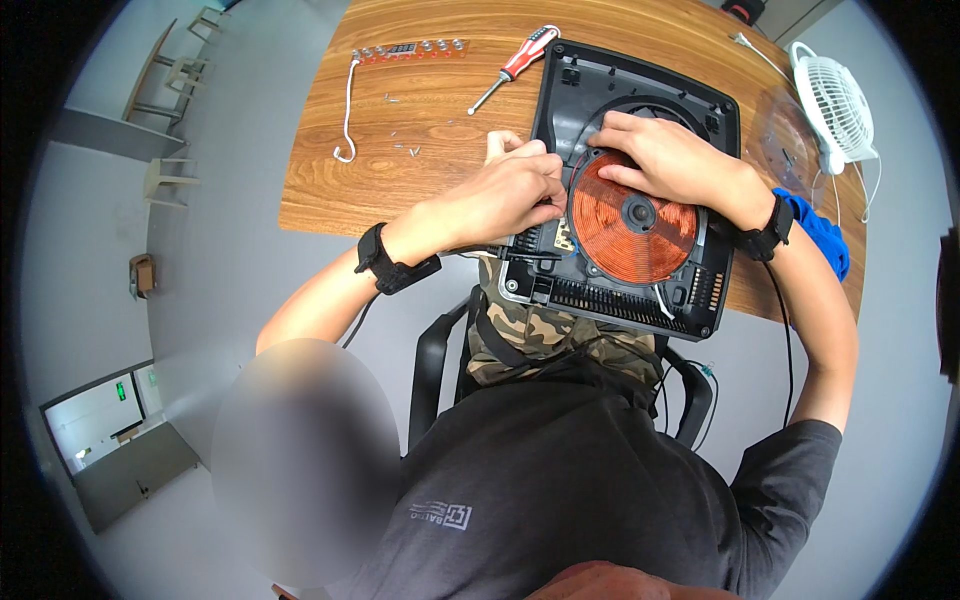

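A black plastic induction cooker base [578, 90] lies tilted at the table's front edge, partly overhanging my lap. In it sits a round copper coil [655, 250] with a dark centre. My left hand [520, 190] is at the base's left side, its fingers curled and pinched beside the coil's left rim; what they hold, if anything, is hidden. A small circuit board [563, 236] shows just below those fingertips. Across the coil's far part lies my right hand [665, 160], fingers stretched out and apart, thumb on the windings.
On the wooden table [330, 190] lie a red-and-white screwdriver [520, 60], a narrow control board [430, 50] with a white cable, and several small screws [410, 151]. At the right stand a white fan [835, 105] and a blue cloth [815, 235]. A black chair armrest [430, 370] is below.
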A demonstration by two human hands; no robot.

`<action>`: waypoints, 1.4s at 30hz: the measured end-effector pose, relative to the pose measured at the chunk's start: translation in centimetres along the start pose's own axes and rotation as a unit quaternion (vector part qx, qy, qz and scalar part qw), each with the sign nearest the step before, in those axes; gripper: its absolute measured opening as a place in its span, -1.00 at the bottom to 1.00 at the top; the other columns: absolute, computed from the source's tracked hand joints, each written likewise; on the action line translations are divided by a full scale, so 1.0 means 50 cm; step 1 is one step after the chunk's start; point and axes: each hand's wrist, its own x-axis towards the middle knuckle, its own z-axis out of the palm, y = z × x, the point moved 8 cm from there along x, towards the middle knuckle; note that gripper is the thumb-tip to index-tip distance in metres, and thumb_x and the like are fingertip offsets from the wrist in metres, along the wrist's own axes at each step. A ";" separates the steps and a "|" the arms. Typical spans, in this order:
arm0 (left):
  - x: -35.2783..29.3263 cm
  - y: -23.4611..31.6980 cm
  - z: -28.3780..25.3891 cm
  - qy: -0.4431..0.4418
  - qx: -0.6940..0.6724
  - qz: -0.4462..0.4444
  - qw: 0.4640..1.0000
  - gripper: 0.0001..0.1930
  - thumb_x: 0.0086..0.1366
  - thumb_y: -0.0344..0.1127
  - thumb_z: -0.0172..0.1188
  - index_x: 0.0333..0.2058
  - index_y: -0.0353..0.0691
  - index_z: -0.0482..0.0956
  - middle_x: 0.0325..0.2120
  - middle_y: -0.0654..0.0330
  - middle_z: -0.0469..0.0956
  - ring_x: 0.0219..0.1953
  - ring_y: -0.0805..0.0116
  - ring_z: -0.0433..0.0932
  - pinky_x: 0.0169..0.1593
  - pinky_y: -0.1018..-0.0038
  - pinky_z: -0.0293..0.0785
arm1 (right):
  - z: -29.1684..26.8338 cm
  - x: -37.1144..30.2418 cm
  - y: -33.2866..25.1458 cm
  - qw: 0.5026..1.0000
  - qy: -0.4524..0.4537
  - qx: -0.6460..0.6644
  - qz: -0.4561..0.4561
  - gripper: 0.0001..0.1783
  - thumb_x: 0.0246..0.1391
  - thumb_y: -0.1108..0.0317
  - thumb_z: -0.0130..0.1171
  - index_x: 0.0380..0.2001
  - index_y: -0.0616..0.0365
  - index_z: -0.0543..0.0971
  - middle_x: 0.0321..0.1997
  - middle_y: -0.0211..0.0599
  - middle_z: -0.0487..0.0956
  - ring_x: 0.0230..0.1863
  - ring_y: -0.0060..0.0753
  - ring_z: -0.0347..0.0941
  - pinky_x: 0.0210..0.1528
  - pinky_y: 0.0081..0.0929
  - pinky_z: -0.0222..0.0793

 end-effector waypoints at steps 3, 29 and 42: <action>0.005 0.000 -0.001 -0.005 -0.004 0.008 1.000 -0.91 0.18 -0.31 0.42 -0.38 -0.13 0.70 -0.39 0.31 0.50 -0.15 0.32 0.44 0.12 0.26 0.09 | -0.001 -0.001 -0.002 1.000 -0.002 0.000 0.007 -0.57 0.20 0.26 0.30 0.07 0.27 0.57 -0.08 -0.08 0.51 -0.07 0.09 0.56 -0.01 -0.09 0.51; 0.007 -0.007 0.004 0.005 0.006 -0.035 0.999 -0.91 0.16 -0.30 0.45 -0.42 -0.10 0.71 -0.48 0.35 0.52 -0.25 0.36 0.49 0.09 0.28 0.12 | -0.002 -0.005 -0.006 1.000 0.007 0.005 0.007 -0.54 0.24 0.17 0.27 0.07 0.28 0.58 -0.10 -0.07 0.51 -0.07 0.11 0.55 0.00 -0.09 0.50; -0.009 0.001 0.006 0.021 0.002 -0.029 0.999 -0.94 0.22 -0.31 0.40 -0.35 -0.10 0.73 -0.44 0.33 0.49 -0.21 0.34 0.48 0.08 0.26 0.12 | -0.006 -0.007 -0.010 1.000 0.020 -0.008 0.000 -0.53 0.24 0.11 0.29 0.00 0.31 0.59 -0.07 -0.06 0.54 -0.07 0.14 0.58 -0.01 -0.08 0.54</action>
